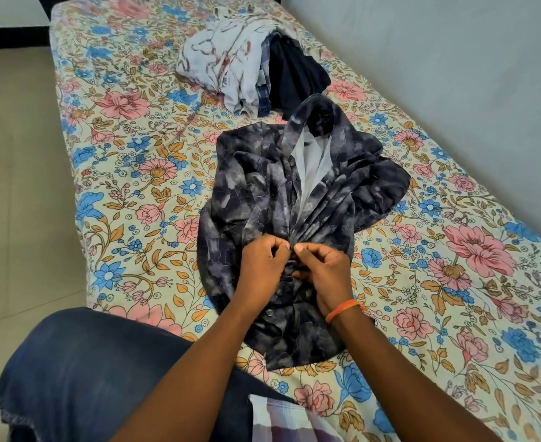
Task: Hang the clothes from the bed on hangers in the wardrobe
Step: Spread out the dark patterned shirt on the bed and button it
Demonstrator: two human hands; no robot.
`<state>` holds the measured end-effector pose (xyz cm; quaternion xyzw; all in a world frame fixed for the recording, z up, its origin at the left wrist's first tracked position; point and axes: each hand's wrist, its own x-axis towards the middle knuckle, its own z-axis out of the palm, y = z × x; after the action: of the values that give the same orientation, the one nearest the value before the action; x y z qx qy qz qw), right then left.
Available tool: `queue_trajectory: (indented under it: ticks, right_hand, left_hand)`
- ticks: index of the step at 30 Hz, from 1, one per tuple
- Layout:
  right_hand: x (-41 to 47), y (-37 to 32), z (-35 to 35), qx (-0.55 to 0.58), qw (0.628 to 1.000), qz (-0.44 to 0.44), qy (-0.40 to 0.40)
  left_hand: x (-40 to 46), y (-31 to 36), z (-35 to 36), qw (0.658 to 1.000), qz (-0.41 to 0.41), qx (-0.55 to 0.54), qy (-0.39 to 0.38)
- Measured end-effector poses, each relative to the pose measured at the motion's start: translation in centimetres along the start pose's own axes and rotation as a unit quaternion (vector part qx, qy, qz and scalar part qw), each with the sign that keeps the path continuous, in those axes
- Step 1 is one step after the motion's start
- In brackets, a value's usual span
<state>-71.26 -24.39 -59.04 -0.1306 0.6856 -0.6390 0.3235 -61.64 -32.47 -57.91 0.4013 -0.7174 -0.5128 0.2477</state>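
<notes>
Fingers of both hands are pinching the button placket of a dark mottled shirt (281, 199), which is lying face up on the floral bedsheet (128, 173). The left hand (262, 266) is gripping one front edge while the right hand (321, 269), wearing an orange wristband (342, 310), is nipping the other edge against it, apparently working a button. Beyond the shirt's collar, a heap of other clothes (250, 65) is waiting, pale and dark pieces tangled together. No hanger or wardrobe is showing. The shirt is looking thin, limp and light, so it will likely be sagging and sliding when lifted; taking hold at the collar or shoulder seams is probably safest for threading a hanger.
</notes>
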Motion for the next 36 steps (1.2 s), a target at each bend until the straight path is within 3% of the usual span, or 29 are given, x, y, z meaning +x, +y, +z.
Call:
queue_trajectory:
  ticks: [6,11,14,19,25,31,36]
  right_hand:
    - [1.7,-2.4,-0.2,-0.021,0.995,-0.042,0.093]
    - [5.0,-4.9,0.4,-0.075,0.992,-0.029,0.101]
    - [6.5,-5.2,0.6,-0.044,0.992,-0.001,0.117]
    - [7.3,-4.8,0.5,0.003,0.990,0.012,0.137]
    - [7.7,-4.3,0.5,-0.001,0.992,0.010,0.123]
    - [7.5,-3.9,0.3,0.003,0.994,-0.031,0.103]
    - [7.4,-3.4,0.1,-0.045,0.991,-0.083,0.099]
  left_hand:
    - [0.1,0.8,0.6,0.981,0.062,0.183,-0.016]
    - [1.1,2.0,0.6,0.958,0.129,0.255,-0.031]
    - [2.1,2.8,0.8,0.964,0.132,0.223,-0.051]
    - [5.9,3.1,1.2,0.989,0.079,0.120,0.017]
    - [8.5,3.2,2.3,0.992,0.074,0.097,0.019]
    - [8.8,4.2,3.3,0.998,0.059,0.002,0.006]
    - [9.1,4.5,3.6,0.999,0.053,0.007,0.003]
